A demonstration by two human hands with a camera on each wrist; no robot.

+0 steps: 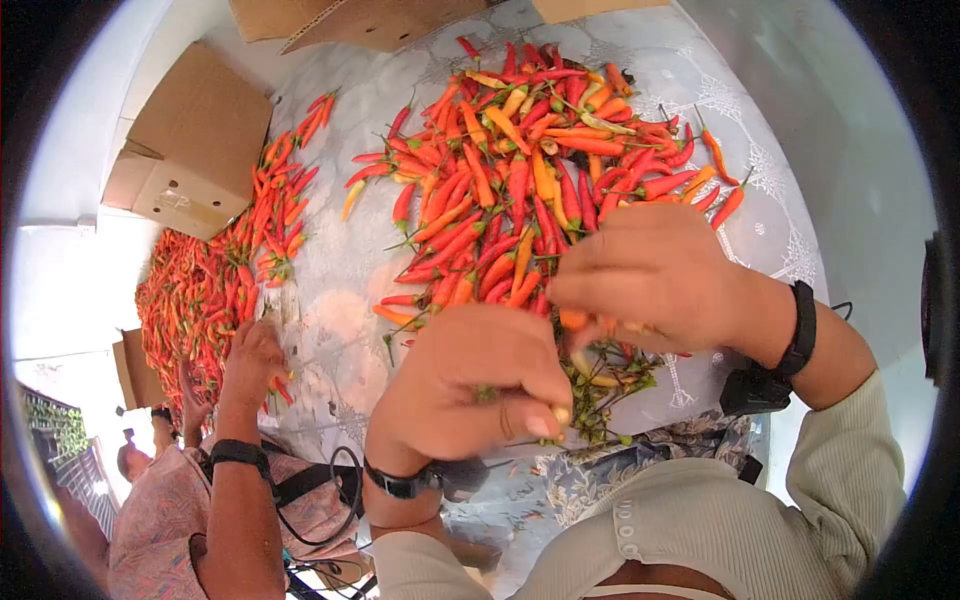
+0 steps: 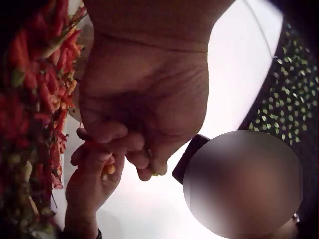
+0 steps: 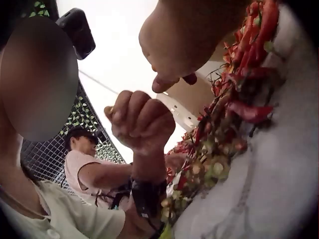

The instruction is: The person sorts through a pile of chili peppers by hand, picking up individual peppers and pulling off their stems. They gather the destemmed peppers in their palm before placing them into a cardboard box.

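Observation:
A loose heap of red and orange chili peppers (image 1: 520, 190) lies on the patterned tablecloth in front of me. At its near edge my left hand (image 1: 475, 375) is curled, pinching a small pale-yellow piece (image 1: 560, 414) at the thumb tip; some green shows within its fingers. My right hand (image 1: 660, 275), blurred, is beside it over the heap's near right side, fingers bent. In the left wrist view an orange chili pepper (image 2: 108, 171) shows in the right hand's grip, most of it hidden. Below both hands lies a pile of green stems (image 1: 605, 400).
A larger mound of red chilies (image 1: 190, 300) spreads on the left, where another person's hand (image 1: 255, 355) reaches into it. A cardboard box (image 1: 200, 140) stands behind that mound, with more cardboard (image 1: 380, 20) at the far edge. A black cable (image 1: 350, 490) hangs near the other person.

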